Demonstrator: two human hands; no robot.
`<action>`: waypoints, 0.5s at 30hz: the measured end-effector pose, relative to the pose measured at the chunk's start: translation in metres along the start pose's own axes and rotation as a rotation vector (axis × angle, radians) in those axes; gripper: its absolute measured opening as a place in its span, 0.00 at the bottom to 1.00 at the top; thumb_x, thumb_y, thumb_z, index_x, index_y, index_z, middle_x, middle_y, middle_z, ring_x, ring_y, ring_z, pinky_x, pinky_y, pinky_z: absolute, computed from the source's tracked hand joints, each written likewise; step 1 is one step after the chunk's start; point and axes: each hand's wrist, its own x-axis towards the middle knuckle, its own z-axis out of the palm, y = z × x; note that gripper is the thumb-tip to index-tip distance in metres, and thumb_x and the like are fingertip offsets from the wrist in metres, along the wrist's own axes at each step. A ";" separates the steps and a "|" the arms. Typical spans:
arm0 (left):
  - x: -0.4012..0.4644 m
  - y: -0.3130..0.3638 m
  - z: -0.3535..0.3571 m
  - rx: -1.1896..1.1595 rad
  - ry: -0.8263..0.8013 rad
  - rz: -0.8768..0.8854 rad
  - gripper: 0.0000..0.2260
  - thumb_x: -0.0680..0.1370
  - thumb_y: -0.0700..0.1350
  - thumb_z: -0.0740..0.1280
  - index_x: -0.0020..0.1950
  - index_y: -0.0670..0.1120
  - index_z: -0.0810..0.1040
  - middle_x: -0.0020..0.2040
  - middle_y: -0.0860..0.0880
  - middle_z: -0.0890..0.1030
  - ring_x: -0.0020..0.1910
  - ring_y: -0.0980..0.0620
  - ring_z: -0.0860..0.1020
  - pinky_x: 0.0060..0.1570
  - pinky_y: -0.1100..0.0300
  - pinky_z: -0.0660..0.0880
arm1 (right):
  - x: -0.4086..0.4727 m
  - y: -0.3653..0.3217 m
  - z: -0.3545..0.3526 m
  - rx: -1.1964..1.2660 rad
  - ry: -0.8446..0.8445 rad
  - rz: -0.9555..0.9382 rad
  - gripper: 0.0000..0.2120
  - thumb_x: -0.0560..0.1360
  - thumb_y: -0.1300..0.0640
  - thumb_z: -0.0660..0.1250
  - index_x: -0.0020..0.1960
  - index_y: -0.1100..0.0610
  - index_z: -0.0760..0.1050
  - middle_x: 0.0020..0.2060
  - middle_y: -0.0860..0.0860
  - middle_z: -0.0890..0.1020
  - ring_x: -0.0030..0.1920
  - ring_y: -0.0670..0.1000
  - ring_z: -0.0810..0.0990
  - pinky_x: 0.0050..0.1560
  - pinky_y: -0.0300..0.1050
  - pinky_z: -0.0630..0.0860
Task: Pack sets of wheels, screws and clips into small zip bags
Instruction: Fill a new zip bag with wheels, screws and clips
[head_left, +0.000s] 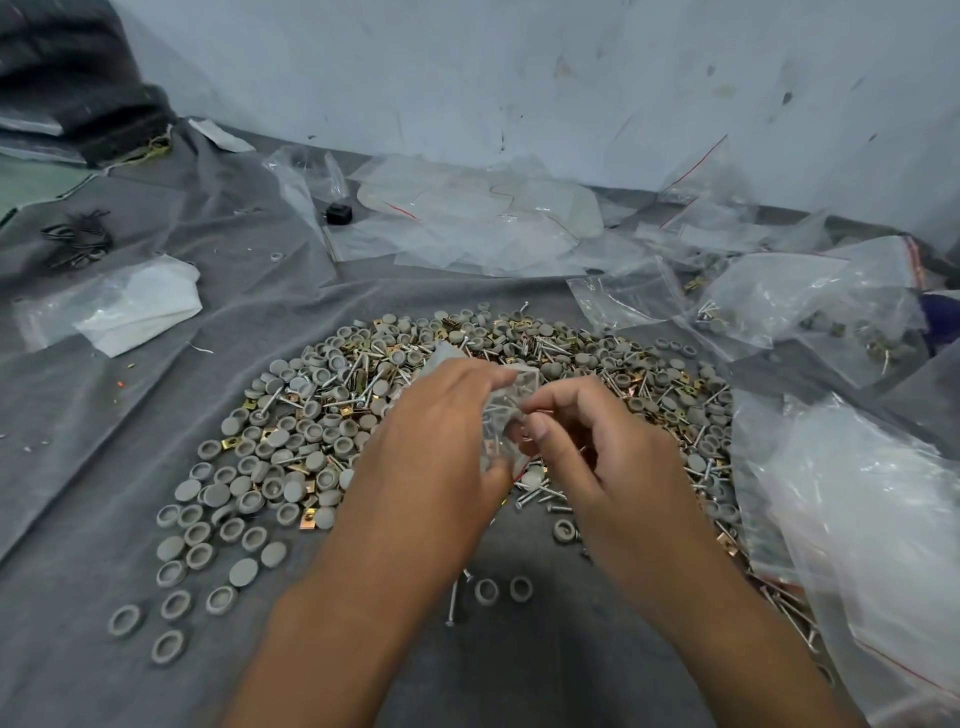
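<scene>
**Filling a little bag**

We hold a small zip bag (500, 410) over the middle of the surface (78, 467). Our left hand (441, 441) pinches one side and our right hand (587, 441) pinches the other, likely to keep its mouth open for parts. The pile of wheels, screws and clips (311, 415) lies right under, close to reach. Filled bags (810, 312) sit by the far right edge.

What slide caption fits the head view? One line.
Both hands grip a small zip bag above mixed parts.
</scene>
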 end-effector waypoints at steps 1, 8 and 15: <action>0.000 0.000 0.001 -0.001 0.001 -0.001 0.26 0.70 0.45 0.77 0.68 0.52 0.76 0.62 0.58 0.77 0.57 0.56 0.76 0.59 0.56 0.74 | 0.000 0.000 0.002 -0.037 0.030 -0.006 0.03 0.82 0.51 0.66 0.52 0.47 0.78 0.38 0.40 0.81 0.39 0.42 0.80 0.36 0.30 0.69; 0.002 -0.001 0.002 -0.025 0.005 0.002 0.24 0.71 0.48 0.72 0.67 0.52 0.76 0.60 0.58 0.76 0.51 0.59 0.73 0.56 0.58 0.74 | 0.001 -0.003 0.003 -0.066 0.269 -0.074 0.02 0.80 0.53 0.68 0.52 0.48 0.79 0.40 0.39 0.82 0.41 0.42 0.81 0.41 0.27 0.70; 0.001 -0.003 0.004 0.002 0.008 -0.006 0.25 0.71 0.44 0.76 0.67 0.54 0.76 0.60 0.61 0.76 0.52 0.64 0.70 0.57 0.64 0.71 | 0.001 0.001 0.008 -0.237 0.267 -0.146 0.05 0.79 0.56 0.71 0.54 0.51 0.81 0.45 0.41 0.82 0.46 0.42 0.81 0.47 0.38 0.77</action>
